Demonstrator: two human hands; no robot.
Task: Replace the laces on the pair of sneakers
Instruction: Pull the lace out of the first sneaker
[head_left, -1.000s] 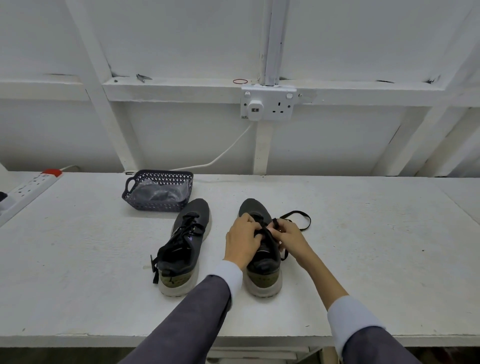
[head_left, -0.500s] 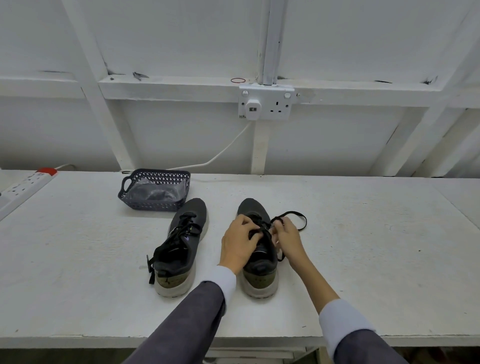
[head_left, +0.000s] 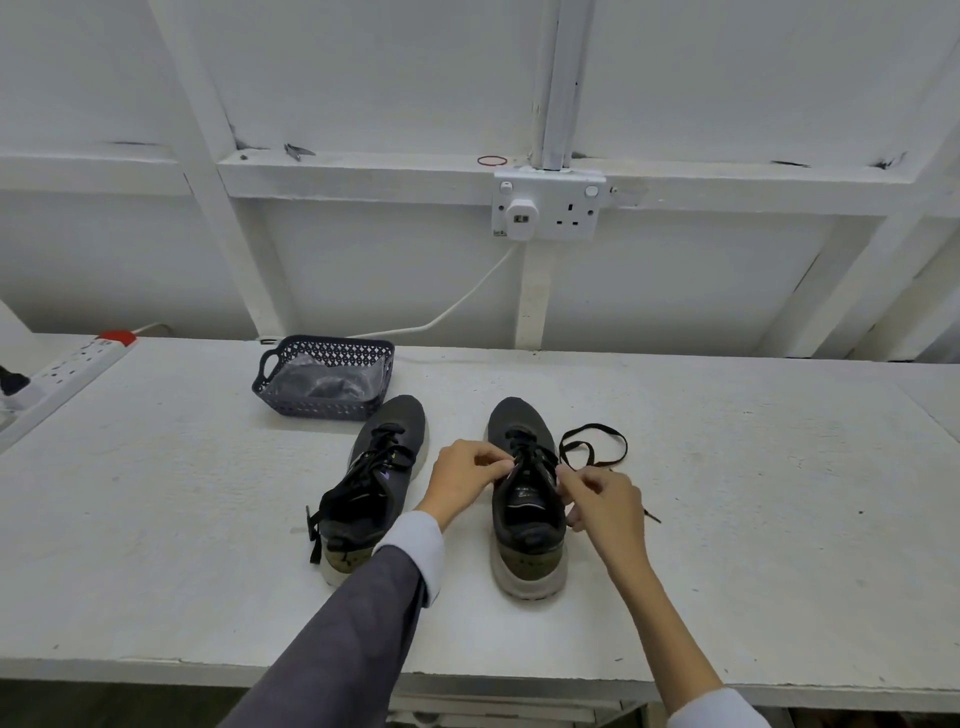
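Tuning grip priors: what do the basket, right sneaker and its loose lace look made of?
Basket: likely moulded plastic, matte dark blue-grey; perforated lattice walls. Right sneaker: upper probably knit fabric, matte dark grey; pale sole, maybe rubber or foam. Lace: flat black woven textile, lying limp in a loop.

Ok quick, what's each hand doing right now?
Left hand: pinches the black lace on the right-side sneaker.
Right hand: pinches that lace at the sneaker's right edge.
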